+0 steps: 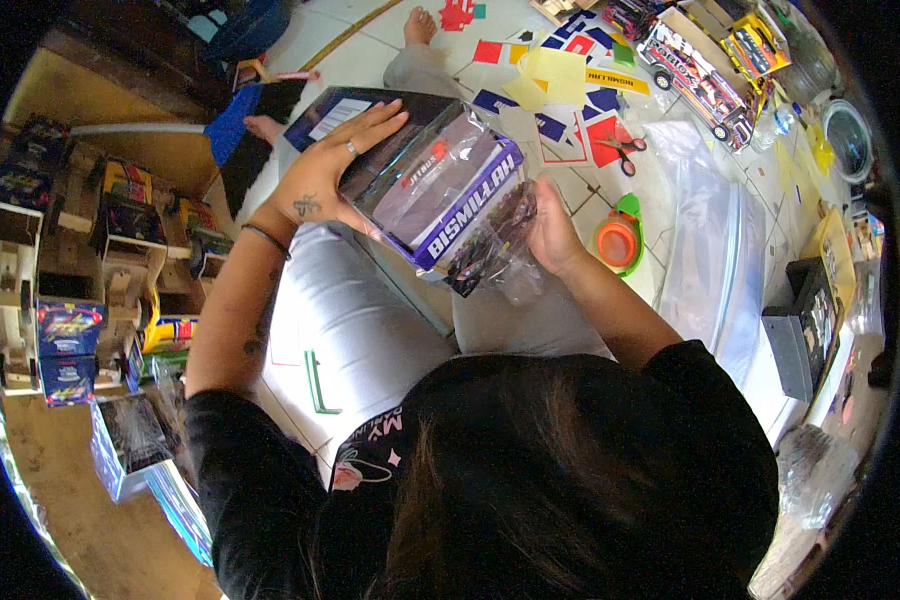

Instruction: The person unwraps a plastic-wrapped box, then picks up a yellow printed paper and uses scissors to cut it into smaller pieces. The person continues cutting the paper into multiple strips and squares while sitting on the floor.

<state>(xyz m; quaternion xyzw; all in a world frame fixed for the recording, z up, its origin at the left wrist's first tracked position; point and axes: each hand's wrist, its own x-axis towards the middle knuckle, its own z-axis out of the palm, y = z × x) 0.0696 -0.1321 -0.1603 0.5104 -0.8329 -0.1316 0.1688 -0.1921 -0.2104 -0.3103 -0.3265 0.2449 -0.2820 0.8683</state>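
Above my lap I hold a boxy toy truck (460,205), tilted, with a dark body and a purple lettered band across its front. My left hand (335,170) lies over its left side, the fingers stretched along the dark panel and the thumb beneath. At the opposite end, my right hand (552,230) grips the lower right edge; its fingers are partly hidden behind the truck. Shiny clear plastic film (520,270) hangs loosely from the front near my right palm. The truck's underside is out of sight.
Red-handled scissors (625,150) lie by coloured sticker scraps (560,75) on the tiles. To my right are an orange tape roll (618,243) and clear plastic sheeting (705,270). Another toy truck (695,85) stands far right; several wooden toy trucks (70,320) crowd the left.
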